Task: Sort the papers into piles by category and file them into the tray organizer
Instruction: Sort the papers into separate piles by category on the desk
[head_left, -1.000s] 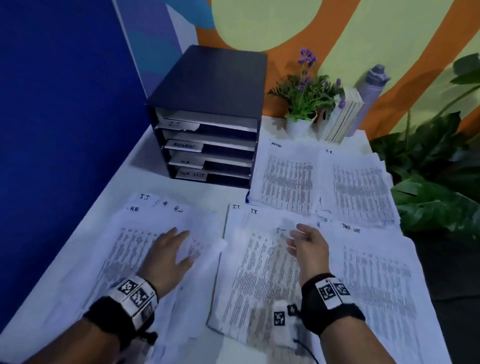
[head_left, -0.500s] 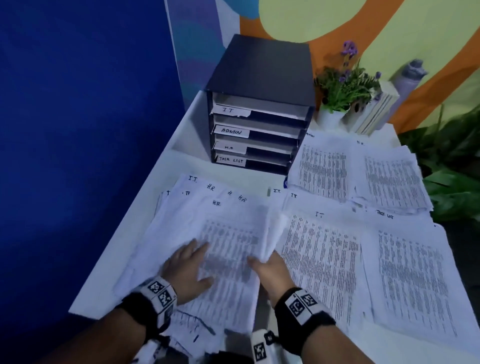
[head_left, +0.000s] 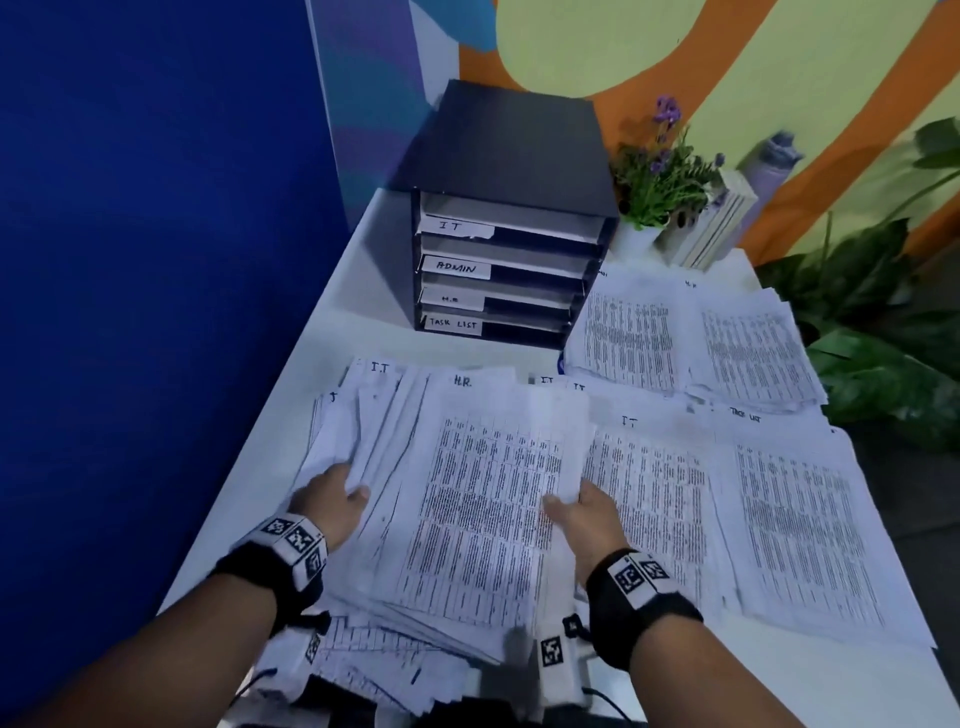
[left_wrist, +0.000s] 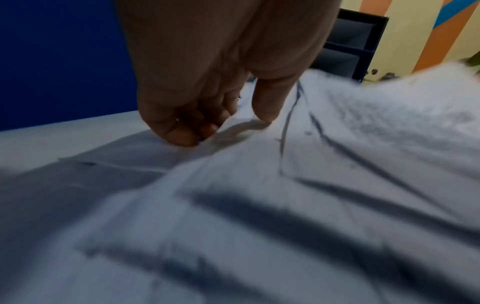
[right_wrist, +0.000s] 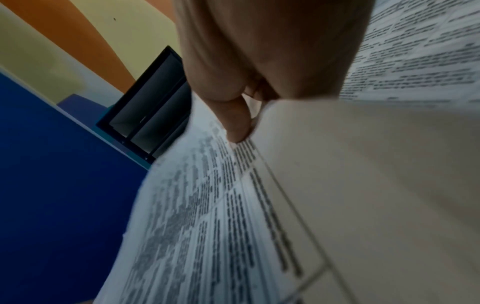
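Gripping the HR stack (head_left: 483, 499) by its sides, both hands beside IT pile (head_left: 649, 499), organizer (head_left: 509, 244) behind

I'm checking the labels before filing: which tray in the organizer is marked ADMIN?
The second tray from the top of the black organizer. Its white tag reads ADMIN; the IT tray sits above it, H.R and TASK LIST below.

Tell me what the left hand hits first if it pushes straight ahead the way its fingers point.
Probably the left edge of the unsorted paper stack that the left hand already grips; beyond lies bare table, then the tray organizer, though depth is unclear.
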